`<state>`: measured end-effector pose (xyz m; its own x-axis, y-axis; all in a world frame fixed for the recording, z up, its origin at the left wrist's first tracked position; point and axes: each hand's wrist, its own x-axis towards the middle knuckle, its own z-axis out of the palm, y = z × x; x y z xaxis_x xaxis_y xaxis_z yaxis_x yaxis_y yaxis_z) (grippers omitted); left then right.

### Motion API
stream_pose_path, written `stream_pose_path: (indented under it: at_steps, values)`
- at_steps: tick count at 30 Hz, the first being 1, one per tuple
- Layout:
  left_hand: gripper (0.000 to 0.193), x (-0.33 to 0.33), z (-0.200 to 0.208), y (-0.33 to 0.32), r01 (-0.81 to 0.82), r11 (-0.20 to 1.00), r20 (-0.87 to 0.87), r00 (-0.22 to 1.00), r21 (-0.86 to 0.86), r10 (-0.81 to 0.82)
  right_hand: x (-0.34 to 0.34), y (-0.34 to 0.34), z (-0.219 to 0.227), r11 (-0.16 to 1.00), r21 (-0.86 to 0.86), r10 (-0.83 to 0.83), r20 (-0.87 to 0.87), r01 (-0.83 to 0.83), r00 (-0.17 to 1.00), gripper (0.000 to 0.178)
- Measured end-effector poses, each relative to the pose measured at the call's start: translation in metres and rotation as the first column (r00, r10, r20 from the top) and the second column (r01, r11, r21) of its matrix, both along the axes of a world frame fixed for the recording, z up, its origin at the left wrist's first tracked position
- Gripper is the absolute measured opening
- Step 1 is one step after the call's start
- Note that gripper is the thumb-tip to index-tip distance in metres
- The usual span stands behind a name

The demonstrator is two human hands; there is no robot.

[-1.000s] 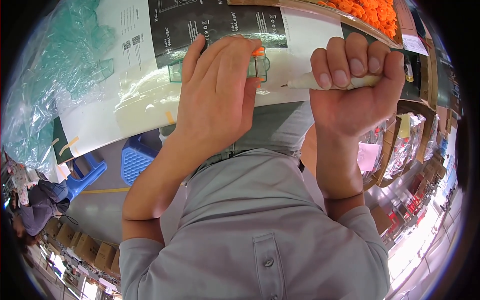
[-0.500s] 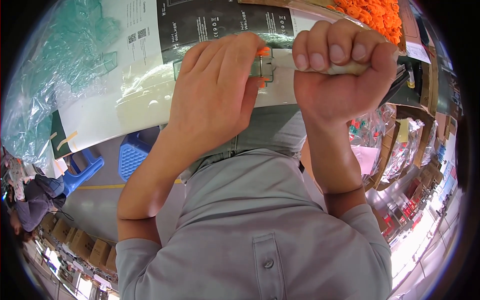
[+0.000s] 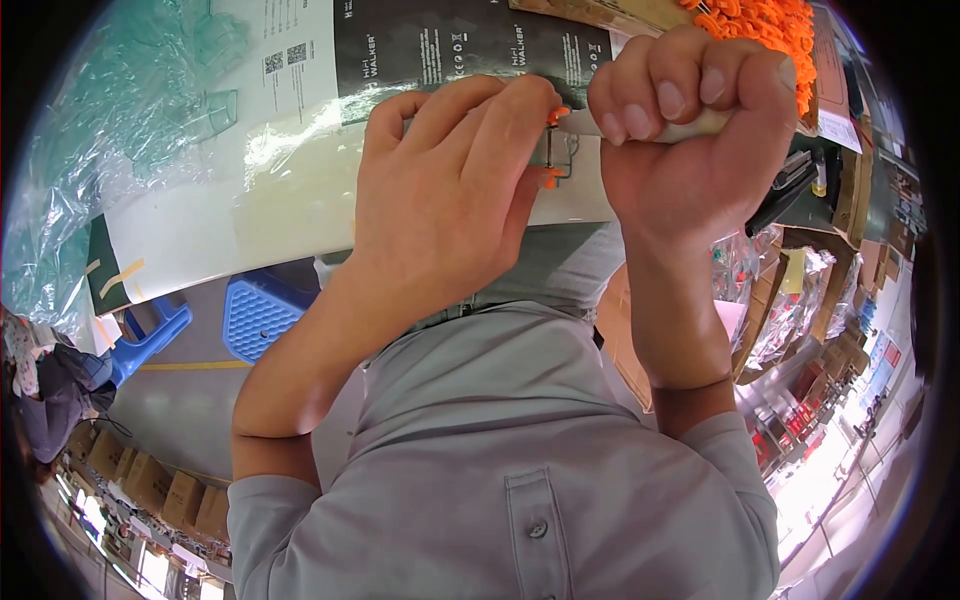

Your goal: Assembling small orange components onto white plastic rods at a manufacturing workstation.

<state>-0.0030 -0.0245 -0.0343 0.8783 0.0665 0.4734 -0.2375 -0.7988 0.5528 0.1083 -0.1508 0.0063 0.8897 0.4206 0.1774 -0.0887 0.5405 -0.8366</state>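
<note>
My left hand (image 3: 440, 185) is closed over a small clear green plastic part (image 3: 572, 160), most of which lies hidden under the fingers. Past the fingertips show a thin metal rod (image 3: 549, 148) and two orange pieces, the upper one (image 3: 557, 115) and the lower one (image 3: 551, 178), at the rod's ends. In a fist, my right hand (image 3: 690, 165) grips a pale-handled tool (image 3: 705, 127) whose narrow end points left. That end reaches the upper orange piece; whether it touches cannot be made out. The tool's exact kind is hidden by my fingers.
Clear plastic bagging with green transparent parts (image 3: 150, 130) covers the table's left side. Many orange parts (image 3: 760, 35) are heaped at the far right. A black tool (image 3: 785, 195) lies beside my right wrist. Blue stools (image 3: 262, 318) stand below, and bagged parts in cartons (image 3: 790, 300) at right.
Both hands and the plastic part sit slightly farther right in the view. The tool's narrow end has gone from beside the rod's middle up to the upper orange piece.
</note>
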Motion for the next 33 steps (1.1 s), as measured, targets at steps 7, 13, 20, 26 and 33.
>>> stream_pose_path:
  at_steps: [7,13,20,26,33]
  values:
    - [0.045,0.0,-0.002,-0.003,-0.039,0.999,0.01,0.999,-0.031,0.039,-0.011,0.011,0.004,0.989,-0.146,-0.005,0.108,0.021,0.994,0.024]
    - [0.049,-0.005,-0.001,-0.004,-0.03,0.999,-0.031,0.999,-0.03,0.029,-0.006,0.009,0.003,0.984,-0.135,-0.106,0.07,0.115,0.992,0.025]
    - [0.045,-0.007,-0.008,-0.006,-0.07,0.997,0.046,0.997,0.023,0.069,-0.019,-0.02,-0.006,0.996,0.085,0.017,0.07,-0.023,0.997,0.037]
    - [0.046,-0.004,-0.009,-0.005,-0.065,0.997,0.048,0.997,0.028,0.063,-0.024,-0.017,-0.01,0.999,0.047,0.019,0.122,-0.025,0.992,0.043]
    - [0.043,-0.002,-0.017,-0.006,-0.105,0.994,0.123,0.987,0.022,0.101,-0.025,-0.01,-0.009,0.991,-0.097,0.122,0.377,-0.092,0.918,0.042]
